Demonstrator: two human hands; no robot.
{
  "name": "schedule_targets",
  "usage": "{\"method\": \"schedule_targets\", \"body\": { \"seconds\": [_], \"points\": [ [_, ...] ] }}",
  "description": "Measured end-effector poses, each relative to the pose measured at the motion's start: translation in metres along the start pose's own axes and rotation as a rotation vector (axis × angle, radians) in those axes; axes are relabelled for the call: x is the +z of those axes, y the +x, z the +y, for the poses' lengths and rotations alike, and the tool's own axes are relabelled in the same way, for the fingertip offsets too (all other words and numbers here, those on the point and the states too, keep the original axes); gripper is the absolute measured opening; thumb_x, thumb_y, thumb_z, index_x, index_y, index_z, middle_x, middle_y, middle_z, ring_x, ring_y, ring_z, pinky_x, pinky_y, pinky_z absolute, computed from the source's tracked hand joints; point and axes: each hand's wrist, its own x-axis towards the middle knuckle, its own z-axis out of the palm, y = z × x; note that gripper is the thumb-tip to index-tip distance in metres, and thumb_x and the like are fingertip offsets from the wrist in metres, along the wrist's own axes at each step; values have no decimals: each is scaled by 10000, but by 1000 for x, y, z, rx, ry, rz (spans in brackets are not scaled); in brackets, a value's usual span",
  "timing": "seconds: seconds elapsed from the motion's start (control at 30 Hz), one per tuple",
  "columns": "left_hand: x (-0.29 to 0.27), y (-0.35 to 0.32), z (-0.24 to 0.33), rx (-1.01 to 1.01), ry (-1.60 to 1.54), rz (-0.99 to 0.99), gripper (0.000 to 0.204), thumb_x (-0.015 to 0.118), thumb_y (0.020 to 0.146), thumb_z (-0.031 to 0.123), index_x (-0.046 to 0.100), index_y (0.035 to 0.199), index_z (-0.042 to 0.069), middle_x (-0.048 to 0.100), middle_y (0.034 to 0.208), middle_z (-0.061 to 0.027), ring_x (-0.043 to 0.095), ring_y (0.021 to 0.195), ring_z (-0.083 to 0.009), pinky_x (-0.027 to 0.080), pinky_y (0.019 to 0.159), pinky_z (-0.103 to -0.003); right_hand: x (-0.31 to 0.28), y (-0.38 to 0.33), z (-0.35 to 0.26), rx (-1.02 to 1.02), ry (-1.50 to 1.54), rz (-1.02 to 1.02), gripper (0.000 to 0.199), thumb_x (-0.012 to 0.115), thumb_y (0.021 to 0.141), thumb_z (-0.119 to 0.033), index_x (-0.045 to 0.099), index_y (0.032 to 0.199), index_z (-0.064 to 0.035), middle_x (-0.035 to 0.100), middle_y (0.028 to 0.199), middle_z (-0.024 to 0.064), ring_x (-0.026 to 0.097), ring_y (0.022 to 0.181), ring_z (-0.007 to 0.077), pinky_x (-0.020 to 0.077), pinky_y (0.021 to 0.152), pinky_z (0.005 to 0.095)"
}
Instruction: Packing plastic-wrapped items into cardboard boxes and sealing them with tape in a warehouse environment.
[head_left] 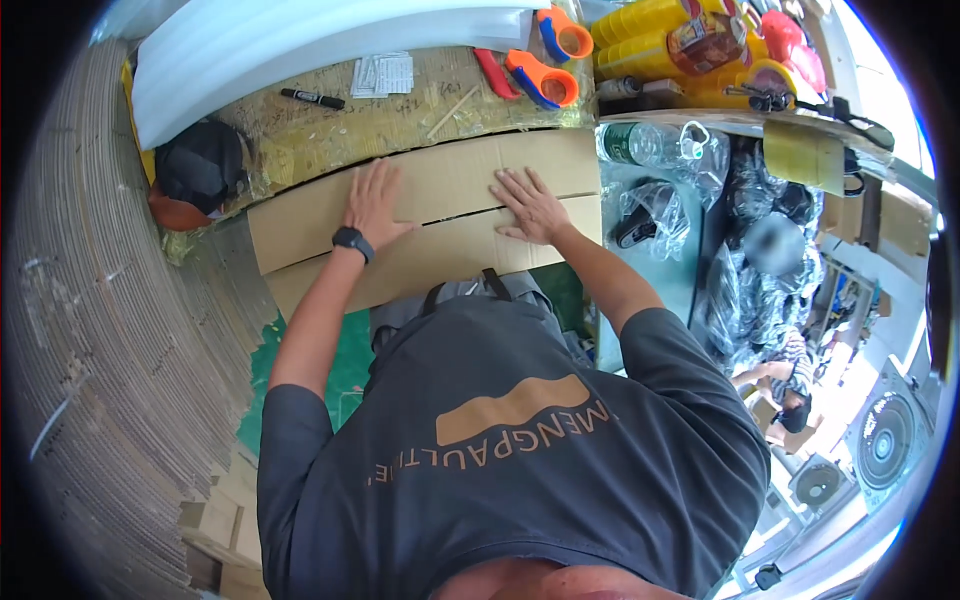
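Both palms flat on the flat brown corrugated cardboard box (430, 215), at the near edge of the bench.
Left hand (375, 205) and right hand (530, 205) lie open, fingers spread, gripping nothing, across the flap seam. Black marker pen (312, 98) at 11 o'clock; orange-and-blue tape dispenser (542, 80) at 1 o'clock.

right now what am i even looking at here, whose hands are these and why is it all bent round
This is one picture from a wide fisheye camera worn on a person's head, looking down, so straight edges curve. No machine: two bare hands. The left hand, with a black wristwatch, and the right hand press flat on a folded cardboard box on a workbench. Nothing is gripped. Behind lie a black marker, orange tape dispensers and a white foam sheet.
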Motion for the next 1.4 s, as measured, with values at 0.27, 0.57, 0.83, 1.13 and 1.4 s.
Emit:
{"method": "schedule_targets", "body": {
  "seconds": [0.27,0.57,0.83,1.13,1.4],
  "points": [
    [-23,49,42,-177,254,-370,1486,960,520,695,241,1730,218,372,1674,-215,304,1563,-442,220,1291,-616,21,-16,26,-47,156,237,716,597,1018,-543,457,1612,-168,400,1693,128,356,1580,313,220,1317,545],
    [-9,25,83,-246,188,-267,1562,1049,445,542,214,1735,261,378,1658,-227,323,1557,-431,225,1289,-632,-78,97,144,506,64,511,291,670,914,-84,596,1192,-47,683,1253,230,679,1155,375,534,914,524],
    [-3,-19,99,-266,230,-119,1485,1054,427,513,328,1696,248,427,1602,-228,370,1516,-430,292,1246,-603,-122,55,60,472,440,1121,566,778,913,-201,578,1404,-3,758,1060,246,740,999,426,575,925,507],
    [4,-74,130,-163,149,-84,1418,1025,470,567,352,1682,269,429,1595,-223,362,1516,-426,317,1210,-589,-84,191,-19,534,530,-186,572,800,796,-504,809,1170,-71,789,1139,214,768,1044,351,597,925,429],
    [14,-89,92,-141,81,-42,1332,1015,501,570,417,1650,258,425,1618,-219,379,1507,-425,333,1195,-567,-109,143,-99,595,319,-227,576,785,804,-520,813,1141,-54,793,987,223,782,858,397,624,800,447]
  ]
}}
